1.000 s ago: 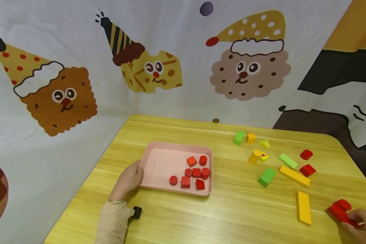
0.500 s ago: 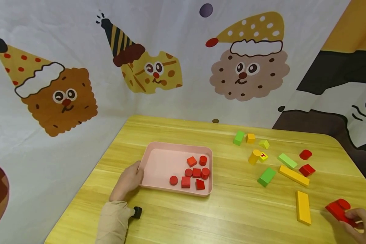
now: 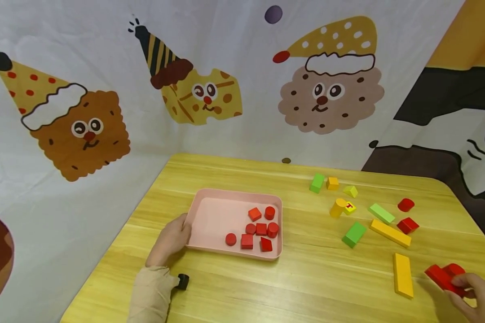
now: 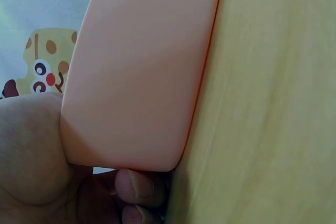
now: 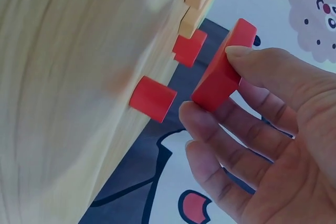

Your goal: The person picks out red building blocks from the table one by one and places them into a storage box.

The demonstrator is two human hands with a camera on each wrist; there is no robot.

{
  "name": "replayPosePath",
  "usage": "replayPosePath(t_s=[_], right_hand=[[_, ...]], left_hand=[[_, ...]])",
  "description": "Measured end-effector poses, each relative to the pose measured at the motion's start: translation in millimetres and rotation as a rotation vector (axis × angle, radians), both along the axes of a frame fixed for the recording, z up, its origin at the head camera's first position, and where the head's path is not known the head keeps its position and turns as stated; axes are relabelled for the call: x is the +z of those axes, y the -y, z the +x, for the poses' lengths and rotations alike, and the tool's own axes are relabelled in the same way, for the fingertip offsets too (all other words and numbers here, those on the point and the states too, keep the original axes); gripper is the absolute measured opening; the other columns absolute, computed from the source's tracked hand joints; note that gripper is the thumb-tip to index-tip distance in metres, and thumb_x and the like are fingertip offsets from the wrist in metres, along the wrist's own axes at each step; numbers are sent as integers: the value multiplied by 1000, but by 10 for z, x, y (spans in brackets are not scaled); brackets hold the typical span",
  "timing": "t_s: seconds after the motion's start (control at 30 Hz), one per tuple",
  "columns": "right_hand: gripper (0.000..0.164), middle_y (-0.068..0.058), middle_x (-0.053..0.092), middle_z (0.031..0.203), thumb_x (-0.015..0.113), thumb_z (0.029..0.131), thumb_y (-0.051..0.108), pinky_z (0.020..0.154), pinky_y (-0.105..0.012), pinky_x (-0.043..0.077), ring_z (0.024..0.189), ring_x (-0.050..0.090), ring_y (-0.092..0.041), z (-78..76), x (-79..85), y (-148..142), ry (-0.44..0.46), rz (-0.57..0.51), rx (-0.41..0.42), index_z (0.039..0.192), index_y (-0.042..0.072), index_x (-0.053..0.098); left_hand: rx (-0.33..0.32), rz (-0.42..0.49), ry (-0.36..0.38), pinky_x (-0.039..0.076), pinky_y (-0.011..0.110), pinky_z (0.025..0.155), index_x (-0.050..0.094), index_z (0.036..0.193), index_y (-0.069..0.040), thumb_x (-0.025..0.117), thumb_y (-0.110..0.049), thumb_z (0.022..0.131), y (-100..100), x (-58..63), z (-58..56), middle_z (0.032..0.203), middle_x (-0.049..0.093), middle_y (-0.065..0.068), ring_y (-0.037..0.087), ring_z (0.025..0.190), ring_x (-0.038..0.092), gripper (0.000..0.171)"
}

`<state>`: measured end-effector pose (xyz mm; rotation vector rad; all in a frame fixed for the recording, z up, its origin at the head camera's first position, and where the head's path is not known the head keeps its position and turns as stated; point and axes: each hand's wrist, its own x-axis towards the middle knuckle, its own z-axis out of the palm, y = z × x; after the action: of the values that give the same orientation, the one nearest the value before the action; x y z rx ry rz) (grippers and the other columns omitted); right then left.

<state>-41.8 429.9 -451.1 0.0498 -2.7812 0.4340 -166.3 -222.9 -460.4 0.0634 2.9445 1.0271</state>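
My left hand [image 3: 173, 236] grips the left end of a shallow pink tray [image 3: 216, 194], with fingertips [image 4: 137, 186] curled at its edge in the left wrist view. Several red blocks, cubes and cylinders among them, lie in the tray's right half, such as a red cube [image 3: 246, 241]. At the right of the table, my right hand [image 3: 478, 294] pinches a long red rectangular block [image 5: 226, 69] between thumb and fingers. Just behind the held block is a red cylinder [image 5: 153, 99], partly covered by it in the head view.
Right of the tray lie green blocks [image 3: 354, 234], long yellow blocks [image 3: 403, 275], an orange-yellow cylinder [image 3: 338, 207] and a yellow block [image 3: 349, 207] with a red mark. Farther back right are another red cylinder [image 3: 406, 205] and a red block [image 3: 407, 225]. A cartoon-printed curtain [image 3: 250, 143] borders the table.
My right hand has shifted the red rectangular block slightly left, past the front of the nearby red cylinder. My left hand stays on the tray.
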Motion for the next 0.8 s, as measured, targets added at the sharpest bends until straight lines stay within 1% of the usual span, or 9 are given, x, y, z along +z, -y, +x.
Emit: replayPosePath(t_s=[0.07,0.17,0.2,0.4,0.53,0.63,0.73,0.8], right_hand=[[34,-10,52,66,80,63,-3,45,-39,48,54,48,-10,-16,12,23,-14,20,25,78,-10,50],[33,-10,52,66,80,63,-2,47,-40,49,54,49,-17,-41,50,77,-11,47,32,78,-8,51],[33,-12,53,67,77,58,-10,48,-43,49,54,49,-21,-48,76,104,8,44,27,78,-10,51],[33,-15,54,70,77,62,-8,51,-46,50,58,52,-28,-72,186,238,45,53,9,81,-12,50],[33,-13,54,70,78,63,-3,52,-46,50,57,53,-26,-77,207,290,68,74,16,81,-10,51],[33,-10,55,71,79,66,4,56,-47,51,60,53,-25,-93,208,311,157,91,-4,82,-8,52],[35,-9,57,74,79,70,13,60,-47,51,64,54,-24,-129,219,348,283,103,-39,85,-6,54],[36,-8,58,76,78,71,16,61,-48,51,65,54,-24,-158,240,389,340,106,-52,88,-6,55]], left_hand=[[0,-1,-3,47,47,79,56,121,-7,35,-20,101,1,-3,-1,102,63,14,24,85,55,32],[-1,-2,-8,46,48,79,56,121,-7,35,-19,100,3,0,1,102,63,14,25,85,55,32],[-2,-3,-12,47,48,80,56,121,-6,35,-19,100,4,-1,0,104,63,15,25,87,55,32],[-2,7,-13,46,51,84,55,124,-6,35,-19,101,1,-4,-3,111,63,17,27,94,56,33],[1,5,-15,45,53,88,54,127,-6,35,-19,101,-4,6,3,115,62,19,30,101,56,35],[0,3,-14,45,54,89,53,127,-5,35,-19,101,-6,17,10,116,61,20,31,103,56,35],[-2,6,-11,45,53,87,54,126,-5,35,-19,101,-6,24,15,115,62,19,29,100,57,34],[-3,9,-14,46,52,85,54,125,-5,36,-18,101,-5,26,19,112,63,18,28,97,57,33]])
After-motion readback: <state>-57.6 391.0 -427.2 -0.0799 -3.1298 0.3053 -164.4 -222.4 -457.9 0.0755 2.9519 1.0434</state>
